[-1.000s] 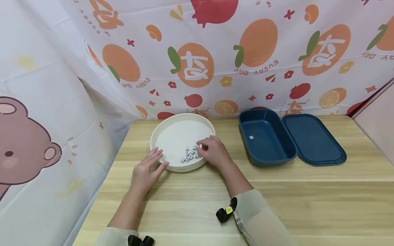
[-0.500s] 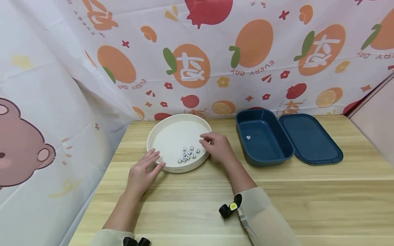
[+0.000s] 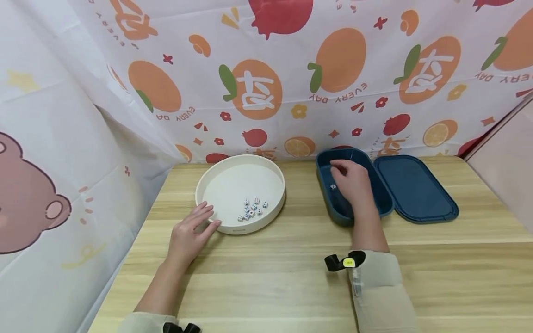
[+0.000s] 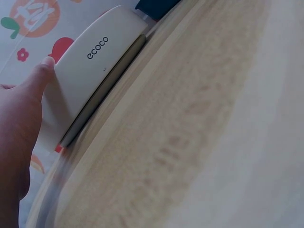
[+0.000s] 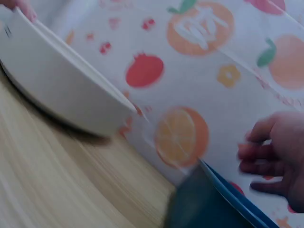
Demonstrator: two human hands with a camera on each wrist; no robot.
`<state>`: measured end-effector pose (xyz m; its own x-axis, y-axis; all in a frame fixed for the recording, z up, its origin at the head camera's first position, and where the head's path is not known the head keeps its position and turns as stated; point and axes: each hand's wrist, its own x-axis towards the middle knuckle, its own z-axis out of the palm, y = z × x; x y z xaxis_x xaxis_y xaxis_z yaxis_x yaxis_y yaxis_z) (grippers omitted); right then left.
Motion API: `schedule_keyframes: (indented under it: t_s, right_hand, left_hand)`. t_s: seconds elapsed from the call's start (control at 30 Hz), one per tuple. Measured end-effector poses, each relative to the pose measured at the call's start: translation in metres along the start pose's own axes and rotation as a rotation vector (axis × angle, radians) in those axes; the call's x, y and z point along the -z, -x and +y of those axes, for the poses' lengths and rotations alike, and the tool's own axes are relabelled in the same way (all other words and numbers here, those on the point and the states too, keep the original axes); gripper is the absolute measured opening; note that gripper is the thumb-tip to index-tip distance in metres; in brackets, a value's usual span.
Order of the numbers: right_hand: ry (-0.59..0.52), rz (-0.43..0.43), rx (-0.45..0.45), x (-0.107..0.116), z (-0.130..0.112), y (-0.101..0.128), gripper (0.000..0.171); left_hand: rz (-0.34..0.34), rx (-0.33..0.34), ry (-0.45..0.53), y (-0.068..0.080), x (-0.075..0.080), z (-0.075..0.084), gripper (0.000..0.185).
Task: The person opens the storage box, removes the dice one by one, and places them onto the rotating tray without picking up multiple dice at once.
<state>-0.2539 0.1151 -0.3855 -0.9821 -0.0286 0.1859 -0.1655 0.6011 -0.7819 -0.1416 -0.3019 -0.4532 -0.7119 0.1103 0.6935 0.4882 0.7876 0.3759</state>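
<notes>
A round white tray (image 3: 233, 178) with several small white dice (image 3: 251, 208) in it stands at the left in the head view. My left hand (image 3: 189, 233) rests on its near left rim, fingers spread; in the left wrist view the thumb (image 4: 46, 64) lies at the tray's rim. Over the blue box (image 3: 385, 203) is my right hand (image 3: 354, 182), thumb and fingers bent together as in a pinch. The die between them is hidden by the fingers, and the right wrist view is blurred. One die (image 3: 333, 187) lies in the box below.
The dark blue lid (image 3: 416, 189) lies flat against the right side of the box. A printed fruit cloth (image 3: 300, 111) hangs behind the table. Wooden tabletop (image 3: 266, 277) stretches in front of the tray and box.
My right hand lifted off the dice in the tray and moved right, over the blue box. A die by its fingertips is gone from the tray. My left hand stayed on the rim.
</notes>
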Motion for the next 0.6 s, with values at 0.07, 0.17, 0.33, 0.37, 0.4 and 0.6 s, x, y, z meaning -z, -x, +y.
schedule_keyframes:
  t_s: [0.07, 0.17, 0.33, 0.37, 0.4, 0.6]
  right_hand:
    - [0.076, -0.1, -0.069, 0.007, 0.01, -0.003, 0.034]
    - [0.153, -0.281, -0.132, 0.007, 0.021, -0.005, 0.038]
    - [0.251, -0.497, -0.097, -0.005, 0.027, -0.007, 0.041]
    - [0.267, -0.515, -0.08, -0.007, 0.026, -0.007, 0.041]
    - [0.28, -0.526, -0.074, -0.008, 0.026, -0.007, 0.041]
    - [0.313, -0.526, -0.085, -0.011, 0.027, -0.006, 0.036]
  left_hand:
    - [0.002, -0.001, -0.003, 0.001, -0.001, -0.001, 0.037]
    - [-0.001, 0.007, -0.003, 0.002, 0.0, -0.001, 0.036]
    - [0.004, 0.006, 0.0, 0.004, 0.0, -0.002, 0.035]
    - [0.005, 0.007, 0.002, 0.004, 0.0, -0.002, 0.035]
    - [0.006, 0.005, 0.002, 0.004, 0.0, -0.002, 0.035]
    - [-0.002, -0.002, -0.006, 0.003, -0.001, -0.001, 0.035]
